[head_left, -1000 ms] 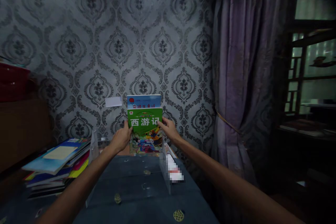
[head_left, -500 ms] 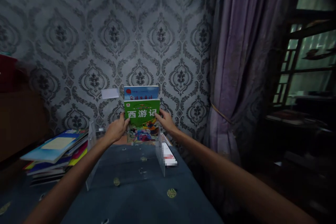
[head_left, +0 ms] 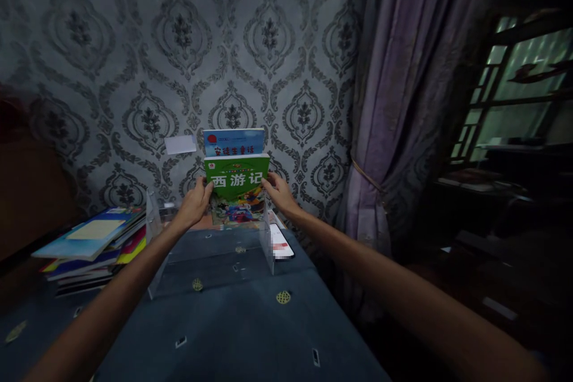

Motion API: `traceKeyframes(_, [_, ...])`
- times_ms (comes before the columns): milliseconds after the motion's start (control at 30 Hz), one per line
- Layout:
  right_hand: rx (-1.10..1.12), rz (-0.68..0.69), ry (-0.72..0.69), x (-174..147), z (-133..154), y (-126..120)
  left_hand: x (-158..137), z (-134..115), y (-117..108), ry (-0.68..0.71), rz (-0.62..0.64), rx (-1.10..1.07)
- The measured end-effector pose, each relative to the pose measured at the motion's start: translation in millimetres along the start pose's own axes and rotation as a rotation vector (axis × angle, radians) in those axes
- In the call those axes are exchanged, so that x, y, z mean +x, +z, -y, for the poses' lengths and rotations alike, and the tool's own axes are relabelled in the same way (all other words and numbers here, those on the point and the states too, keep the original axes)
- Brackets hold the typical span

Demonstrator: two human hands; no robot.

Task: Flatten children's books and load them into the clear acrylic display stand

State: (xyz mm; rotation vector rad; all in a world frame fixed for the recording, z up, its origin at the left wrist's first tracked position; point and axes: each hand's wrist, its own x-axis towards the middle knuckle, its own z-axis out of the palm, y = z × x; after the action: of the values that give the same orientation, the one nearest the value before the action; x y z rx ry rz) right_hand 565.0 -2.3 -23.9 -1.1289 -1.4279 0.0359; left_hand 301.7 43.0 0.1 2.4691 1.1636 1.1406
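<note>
Both hands grip a green picture book (head_left: 237, 191) by its side edges, its cover with white Chinese characters facing me. My left hand (head_left: 196, 202) is closed on the left edge. My right hand (head_left: 278, 192) is closed on the right edge, thumb on the cover. Directly behind it a blue book (head_left: 233, 140) stands upright, only its top part showing. A clear acrylic holder's left side panel (head_left: 153, 218) and right side panel (head_left: 269, 245) stand on either side; the green book's bottom edge is between them toward the back.
A messy pile of books (head_left: 96, 239) lies on the left of the dark cloth-covered table (head_left: 215, 328). A lit phone (head_left: 282, 243) rests just outside the right panel. Patterned wallpaper (head_left: 233, 59) rises behind, with a purple curtain (head_left: 380, 113) at the right.
The view has tilted slightly downward and shifted, so things appear at other places in the picture. The green book stays in both hands, in front of the blue one, covering slightly less of it.
</note>
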Motion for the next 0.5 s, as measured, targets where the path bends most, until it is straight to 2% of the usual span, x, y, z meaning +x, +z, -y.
traceKeyframes(233, [0.001,-0.007,0.019,-5.7,-6.2,-1.6,-3.9,-0.6,-1.8,0.009,0.014,0.002])
traceKeyframes(500, [-0.002,-0.018,0.021,-0.9,0.6,-0.7,-3.2,-7.3,3.4,0.007,-0.01,0.053])
